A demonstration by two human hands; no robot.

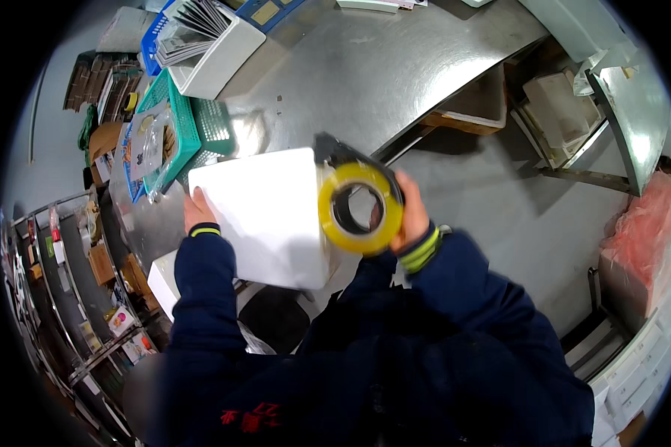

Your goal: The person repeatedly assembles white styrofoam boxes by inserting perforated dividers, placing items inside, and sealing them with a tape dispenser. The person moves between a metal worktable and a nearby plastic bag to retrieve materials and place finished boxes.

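Observation:
A white foam box [263, 215] with a smooth flat top lies before me at the steel table's near edge. My left hand [199, 210] grips its left side, the thumb lying along the top edge. In my right hand [414, 212] is a black tape dispenser [341, 151] carrying a large roll of yellowish clear packing tape [362, 243]. The dispenser's head meets the box's right edge in the picture; whether tape is stuck there cannot be made out. The roll hides part of my right hand's fingers.
Beyond the box stretches the steel table [358, 67]. Green plastic baskets [187, 123] and a white foam box of papers [223, 56] stand at its left. Shelving [61, 290] is on the left, a black stool [274, 315] below, and a pink-bagged box [626, 279] at right.

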